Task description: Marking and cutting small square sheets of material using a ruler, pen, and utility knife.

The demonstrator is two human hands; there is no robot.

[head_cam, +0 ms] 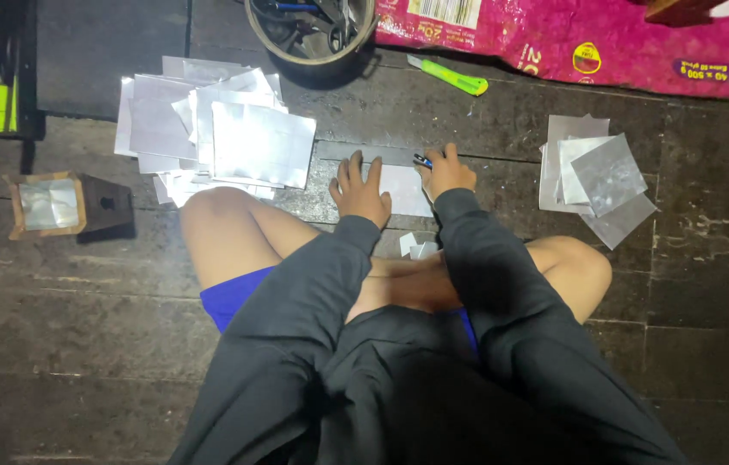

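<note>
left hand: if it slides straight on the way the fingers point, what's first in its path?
Left hand points away from the body. First comes the dark ruler at its fingertips, then bare floor, and further out the bucket; depth is unclear.

A dark plank floor carries everything. On it, upper left, lies a loose heap of silver sheets; a smaller stack lies at right. A metal strip and one sheet lie at centre. A bucket, green cutter and pink bag line the top; a small box sits left.
</note>
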